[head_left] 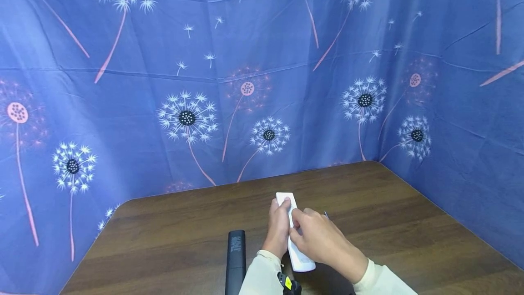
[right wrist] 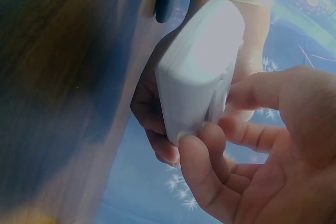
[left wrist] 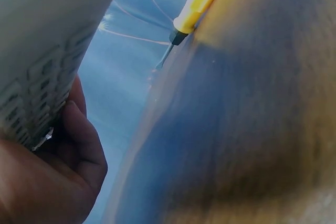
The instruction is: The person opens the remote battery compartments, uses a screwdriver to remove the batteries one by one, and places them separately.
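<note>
A white remote control [head_left: 301, 262] is held up over the table, its button side facing the left wrist view. My left hand [head_left: 278, 225] grips it along its left side, with the thumb laid over the upper face near the far end. Curled fingers of my right hand [head_left: 323, 239] pinch its right edge around the middle. In the right wrist view, those fingertips [right wrist: 191, 148] sit at the edge beside a narrow gap in the casing. The left hand [right wrist: 149, 98] is partly hidden behind the remote there.
To the left of the hands lies a black remote control [head_left: 235, 258] on the wooden table [head_left: 172, 236]. A screwdriver with a yellow handle [left wrist: 202, 1] rests on the table, mostly hidden behind the right hand in the head view. Blue dandelion-print cloth [head_left: 245, 35] hangs around the table.
</note>
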Action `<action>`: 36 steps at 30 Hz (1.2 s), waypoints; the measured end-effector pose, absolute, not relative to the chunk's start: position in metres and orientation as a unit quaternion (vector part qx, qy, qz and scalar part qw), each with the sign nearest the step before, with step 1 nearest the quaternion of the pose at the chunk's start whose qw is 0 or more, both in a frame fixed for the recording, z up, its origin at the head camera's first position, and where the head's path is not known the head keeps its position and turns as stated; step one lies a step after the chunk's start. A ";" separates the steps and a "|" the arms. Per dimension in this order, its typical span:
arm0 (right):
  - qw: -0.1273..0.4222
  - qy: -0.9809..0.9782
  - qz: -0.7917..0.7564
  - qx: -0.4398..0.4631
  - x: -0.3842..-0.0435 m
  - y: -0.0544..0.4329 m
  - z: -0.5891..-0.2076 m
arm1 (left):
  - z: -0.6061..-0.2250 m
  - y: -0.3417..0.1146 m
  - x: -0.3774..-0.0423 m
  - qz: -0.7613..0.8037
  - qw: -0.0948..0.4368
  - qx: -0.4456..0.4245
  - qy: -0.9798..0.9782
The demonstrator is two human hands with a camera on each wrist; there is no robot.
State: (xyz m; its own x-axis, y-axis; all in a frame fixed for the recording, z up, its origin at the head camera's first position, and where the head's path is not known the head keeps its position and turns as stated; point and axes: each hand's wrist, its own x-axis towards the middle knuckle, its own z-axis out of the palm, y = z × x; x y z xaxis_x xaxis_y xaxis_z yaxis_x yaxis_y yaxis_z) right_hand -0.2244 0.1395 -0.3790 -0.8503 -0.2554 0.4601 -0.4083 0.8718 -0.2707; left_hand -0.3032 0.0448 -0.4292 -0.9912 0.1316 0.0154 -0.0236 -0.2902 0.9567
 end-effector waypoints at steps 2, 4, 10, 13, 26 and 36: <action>0.204 -0.947 0.182 0.169 -0.224 0.141 -0.378 | -0.429 0.047 -0.303 0.800 0.046 0.044 0.597; 0.199 -0.950 0.180 0.160 -0.224 0.142 -0.377 | -0.427 0.049 -0.303 0.796 0.046 0.047 0.602; 0.196 -0.950 0.188 0.153 -0.225 0.146 -0.376 | -0.425 0.053 -0.302 0.783 0.040 0.053 0.619; 0.197 -0.948 0.192 0.159 -0.226 0.145 -0.377 | -0.425 0.052 -0.302 0.781 0.034 0.051 0.621; 0.196 -0.941 0.214 0.175 -0.227 0.138 -0.379 | -0.431 0.044 -0.305 0.799 0.029 0.039 0.600; 0.195 -0.941 0.217 0.173 -0.224 0.136 -0.382 | -0.433 0.041 -0.308 0.788 0.028 0.034 0.614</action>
